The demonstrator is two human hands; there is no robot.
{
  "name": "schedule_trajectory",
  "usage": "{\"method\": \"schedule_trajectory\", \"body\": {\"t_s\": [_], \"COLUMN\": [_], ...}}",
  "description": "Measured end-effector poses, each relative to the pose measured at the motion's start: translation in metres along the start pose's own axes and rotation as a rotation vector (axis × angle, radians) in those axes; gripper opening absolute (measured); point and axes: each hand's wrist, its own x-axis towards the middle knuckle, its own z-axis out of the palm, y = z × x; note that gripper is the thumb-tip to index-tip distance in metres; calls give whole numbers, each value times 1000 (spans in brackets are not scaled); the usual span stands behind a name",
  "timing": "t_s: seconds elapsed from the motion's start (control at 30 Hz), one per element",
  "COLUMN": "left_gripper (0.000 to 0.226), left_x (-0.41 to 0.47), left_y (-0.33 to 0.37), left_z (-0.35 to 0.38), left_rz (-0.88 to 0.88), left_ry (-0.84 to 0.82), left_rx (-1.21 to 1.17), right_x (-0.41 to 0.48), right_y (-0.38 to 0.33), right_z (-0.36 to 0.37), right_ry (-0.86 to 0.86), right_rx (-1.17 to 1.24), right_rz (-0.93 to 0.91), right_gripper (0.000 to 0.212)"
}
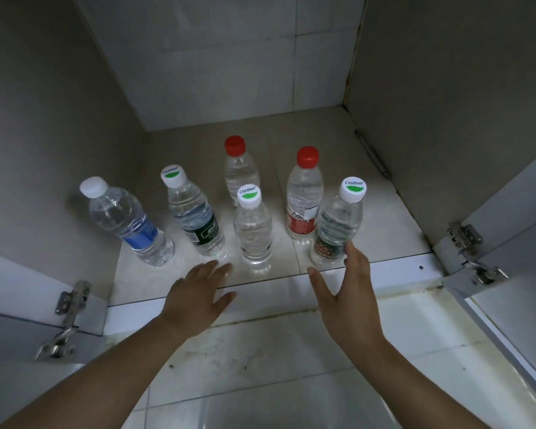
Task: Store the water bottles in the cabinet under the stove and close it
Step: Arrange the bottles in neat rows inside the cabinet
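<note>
I see six water bottles standing upright on the cabinet floor, both doors swung open. My left hand hovers flat at the near edge with fingers spread, gripping nothing. My right hand is open too, its fingertips right against the green-labelled bottle at near right; I cannot tell whether they touch.
</note>
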Motion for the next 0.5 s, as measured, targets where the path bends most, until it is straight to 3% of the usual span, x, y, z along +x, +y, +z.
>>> {"method": "schedule_trajectory", "body": {"t_s": [0.1, 0.2, 0.3, 0.43, 0.5], "left_gripper": [80, 69, 74, 43, 38], "left_x": [-13, -28, -41, -44, -41], "left_y": [1, 0, -6, -18, -26], "left_z": [-29, -68, -117, -172, -187], "left_rz": [17, 60, 106, 66, -6], "left_ry": [67, 117, 214, 343, 421], "left_rx": [3, 16, 65, 149, 152], "right_x": [-5, 6, 33, 69, 85], "right_y": [-21, -56, -97, -138, -152], "right_z": [6, 6, 4, 7, 14], "right_ry": [-36, -96, -147, -261, -309], "right_rx": [-12, -28, -130, -363, -469], "right_rz": [-51, -186, -354, -560, -627], "right_gripper": [64, 57, 54, 59, 60]}}
